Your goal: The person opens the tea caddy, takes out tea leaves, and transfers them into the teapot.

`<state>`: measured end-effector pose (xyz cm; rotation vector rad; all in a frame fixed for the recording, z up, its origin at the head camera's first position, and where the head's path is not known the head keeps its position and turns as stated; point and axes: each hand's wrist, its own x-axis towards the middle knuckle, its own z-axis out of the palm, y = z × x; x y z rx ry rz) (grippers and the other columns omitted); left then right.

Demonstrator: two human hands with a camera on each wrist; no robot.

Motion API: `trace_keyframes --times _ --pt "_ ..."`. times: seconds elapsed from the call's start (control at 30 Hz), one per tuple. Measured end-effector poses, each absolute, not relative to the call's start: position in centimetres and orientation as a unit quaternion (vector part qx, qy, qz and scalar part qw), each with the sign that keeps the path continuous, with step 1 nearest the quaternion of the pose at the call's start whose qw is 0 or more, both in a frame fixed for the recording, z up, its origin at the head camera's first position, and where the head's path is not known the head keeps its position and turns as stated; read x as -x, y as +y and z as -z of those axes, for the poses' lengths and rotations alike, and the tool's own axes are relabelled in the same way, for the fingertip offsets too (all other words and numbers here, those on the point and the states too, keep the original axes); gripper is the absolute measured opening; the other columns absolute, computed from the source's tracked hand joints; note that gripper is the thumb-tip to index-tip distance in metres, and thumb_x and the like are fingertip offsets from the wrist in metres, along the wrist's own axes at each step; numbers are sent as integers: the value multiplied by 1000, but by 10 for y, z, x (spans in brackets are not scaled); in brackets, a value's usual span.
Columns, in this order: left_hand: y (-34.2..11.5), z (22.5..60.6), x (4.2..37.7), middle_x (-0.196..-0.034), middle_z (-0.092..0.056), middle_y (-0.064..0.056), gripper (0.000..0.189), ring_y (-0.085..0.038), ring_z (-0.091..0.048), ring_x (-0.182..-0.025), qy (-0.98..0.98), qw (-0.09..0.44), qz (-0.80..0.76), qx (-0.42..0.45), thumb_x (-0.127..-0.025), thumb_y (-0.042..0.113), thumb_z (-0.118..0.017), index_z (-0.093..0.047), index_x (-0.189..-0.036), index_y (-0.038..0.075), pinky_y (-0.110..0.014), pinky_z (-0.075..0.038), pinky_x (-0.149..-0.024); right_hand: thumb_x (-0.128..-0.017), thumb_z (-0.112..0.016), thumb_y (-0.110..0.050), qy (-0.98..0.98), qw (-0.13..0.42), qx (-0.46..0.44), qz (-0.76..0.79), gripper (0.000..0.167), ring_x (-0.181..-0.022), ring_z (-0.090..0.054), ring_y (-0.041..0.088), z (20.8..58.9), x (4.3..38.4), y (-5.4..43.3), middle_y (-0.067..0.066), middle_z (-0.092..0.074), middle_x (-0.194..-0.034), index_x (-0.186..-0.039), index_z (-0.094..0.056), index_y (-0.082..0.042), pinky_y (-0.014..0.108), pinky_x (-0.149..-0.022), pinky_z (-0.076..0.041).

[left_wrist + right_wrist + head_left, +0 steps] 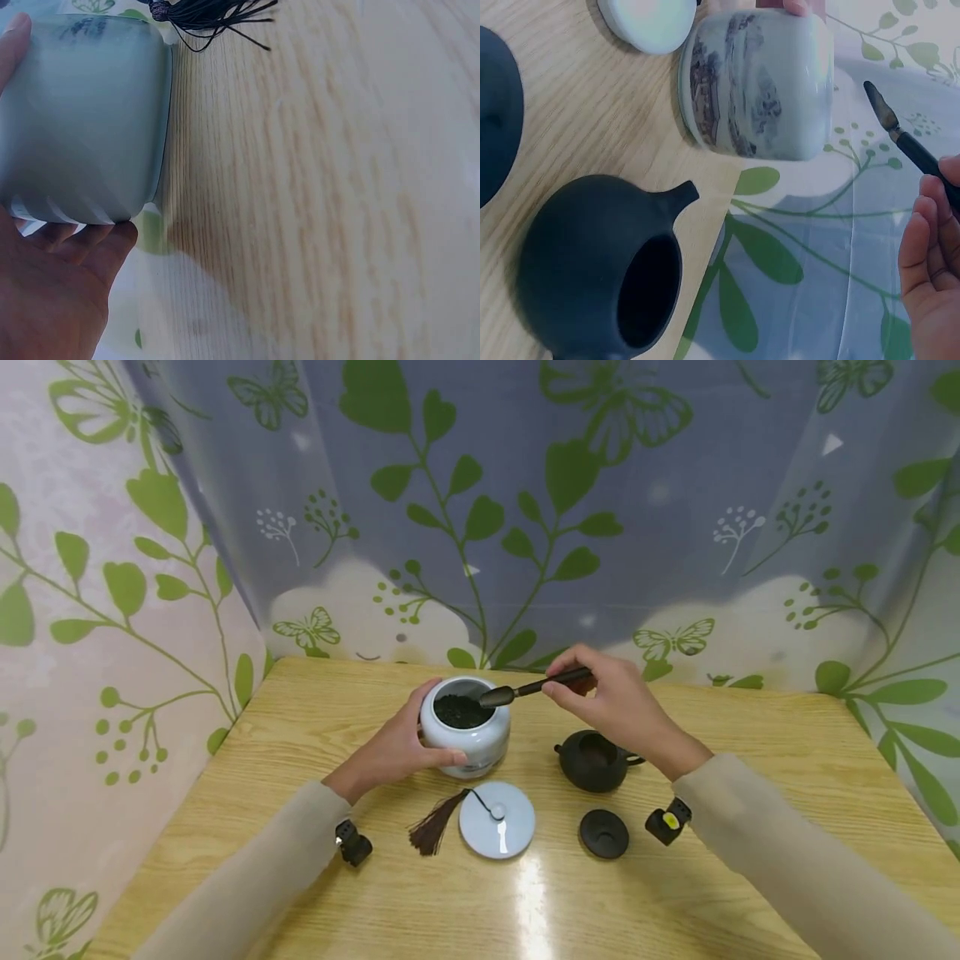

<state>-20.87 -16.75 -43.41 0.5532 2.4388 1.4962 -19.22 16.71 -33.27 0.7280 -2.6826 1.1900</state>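
A white porcelain tea jar point(476, 747) with an open mouth stands on the table, dark tea leaves point(459, 717) inside it. My left hand point(393, 745) holds it from the left side, thumb across the front. In the left wrist view, fingertips point(116, 244) wrap the jar's wall. Between thumb and fingers, my right hand point(615, 697) pinches the dark handle of a tea scoop point(497, 697). The scoop's bowl overlaps the right rim of the jar in the head view. Painted scenery on the jar point(765, 82) shows in the right wrist view.
A dark teapot point(588, 770), uncovered, stands below the right hand, its round lid point(603, 833) in front of it. The jar's white lid point(517, 831) lies nearer me, with a brown tassel point(435, 828). A patterned curtain point(510, 585) hangs behind the table.
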Motion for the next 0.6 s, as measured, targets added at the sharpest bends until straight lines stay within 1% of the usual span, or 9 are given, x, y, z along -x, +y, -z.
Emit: trace_keyframes --times 0.13,0.27,0.6 --pt "-167 435 209 -173 -36 -8 125 -30 -46 -154 830 113 -512 -192 -86 34 -96 -9 -176 23 -56 -41 -123 -106 -75 -23 -885 66 -263 -378 18 -92 -73 15 331 195 158 2 -79 -106 -120 -72 -11 37 -84 -58" --pt "-168 435 210 -173 -37 -7 126 -30 -46 -154 833 112 -507 -190 -85 36 -96 -10 -176 25 -59 -39 -124 -106 -75 -21 -889 69 -271 -362 17 -91 -73 14 329 199 153 2 -78 -107 -120 -72 -12 38 -83 -58" --pt "-168 435 208 -172 -39 -8 126 -31 -46 -154 831 114 -510 -190 -85 37 -96 -9 -176 25 -60 -37 -125 -106 -74 -17 -894 26 -289 -340 18 -101 -76 20 330 209 142 6 -78 -114 -121 -69 -8 41 -88 -62"
